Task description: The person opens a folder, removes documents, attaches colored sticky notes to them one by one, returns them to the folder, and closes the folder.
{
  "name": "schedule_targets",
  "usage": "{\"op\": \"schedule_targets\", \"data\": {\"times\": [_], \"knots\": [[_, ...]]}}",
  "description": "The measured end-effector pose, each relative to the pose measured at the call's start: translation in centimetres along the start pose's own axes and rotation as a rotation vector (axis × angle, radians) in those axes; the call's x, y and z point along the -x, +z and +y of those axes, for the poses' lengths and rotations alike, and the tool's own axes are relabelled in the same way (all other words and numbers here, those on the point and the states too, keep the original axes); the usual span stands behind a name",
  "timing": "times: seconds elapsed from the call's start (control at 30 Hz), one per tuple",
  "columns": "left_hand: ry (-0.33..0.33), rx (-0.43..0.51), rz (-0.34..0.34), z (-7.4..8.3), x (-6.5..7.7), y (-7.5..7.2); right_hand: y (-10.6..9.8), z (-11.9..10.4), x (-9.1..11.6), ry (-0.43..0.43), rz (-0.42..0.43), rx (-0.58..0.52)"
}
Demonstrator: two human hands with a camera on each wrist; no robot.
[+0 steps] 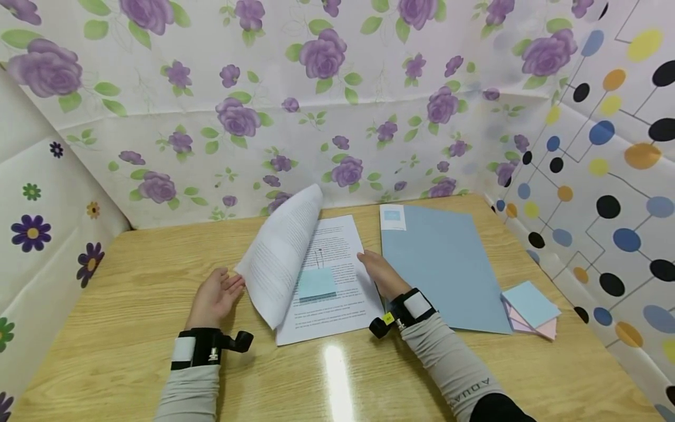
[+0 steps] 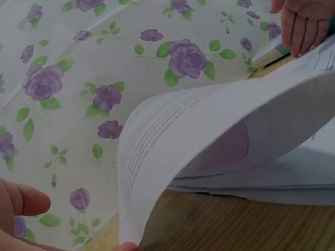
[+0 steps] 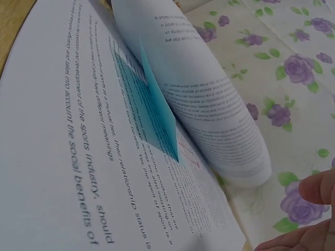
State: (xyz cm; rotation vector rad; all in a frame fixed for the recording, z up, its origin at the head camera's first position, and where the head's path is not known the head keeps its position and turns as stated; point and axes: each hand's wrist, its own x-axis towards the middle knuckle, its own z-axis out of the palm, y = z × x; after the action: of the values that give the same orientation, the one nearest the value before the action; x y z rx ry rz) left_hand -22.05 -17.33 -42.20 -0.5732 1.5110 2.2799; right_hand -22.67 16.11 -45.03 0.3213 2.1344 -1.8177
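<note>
A stack of printed sheets (image 1: 337, 316) lies on the table, its upper pages (image 1: 282, 252) curling over toward the left. My left hand (image 1: 218, 296) is at their left edge; in the left wrist view a fingertip (image 2: 127, 246) touches the curled paper and the thumb stands apart from it. A light blue sticky note (image 1: 316, 282) is on the exposed page, partly lifted in the right wrist view. Under the curled pages, a pinkish sticky note (image 2: 227, 146) shows. My right hand (image 1: 384, 272) rests at the stack's right edge, its fingers straight in the left wrist view.
Right of the sheets lies a blue-grey folder (image 1: 443, 269) with a white label (image 1: 393, 217). Blue and pink sticky-note pads (image 1: 529, 305) overlap near its lower right corner. Flowered cloth (image 1: 295, 111) hangs behind the wooden table (image 1: 126, 328), and patterned cloths border both sides.
</note>
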Motion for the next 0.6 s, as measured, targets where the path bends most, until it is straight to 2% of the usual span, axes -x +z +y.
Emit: {"op": "schedule_targets", "data": {"times": [0.17, 0.3, 0.43, 0.53, 0.6], "knots": [[0.043, -0.064, -0.03, -0.6, 0.0, 0.8, 0.0, -0.1, -0.2, 0.013, 0.004, -0.002], [0.068, -0.069, -0.035, -0.8, 0.0, 1.2, -0.1, -0.1, -0.4, 0.029, 0.026, 0.006], [0.045, -0.07, -0.011, -1.1, 0.0, 1.3, -0.1, 0.1, -0.7, 0.015, 0.042, -0.017], [0.037, -0.087, 0.001, -1.3, -0.1, 1.2, -0.5, 0.2, -0.5, -0.032, 0.036, -0.078], [0.038, -0.098, -0.005, -1.5, -0.2, 1.1, -0.8, 0.2, -0.2, -0.035, 0.024, -0.12]]}}
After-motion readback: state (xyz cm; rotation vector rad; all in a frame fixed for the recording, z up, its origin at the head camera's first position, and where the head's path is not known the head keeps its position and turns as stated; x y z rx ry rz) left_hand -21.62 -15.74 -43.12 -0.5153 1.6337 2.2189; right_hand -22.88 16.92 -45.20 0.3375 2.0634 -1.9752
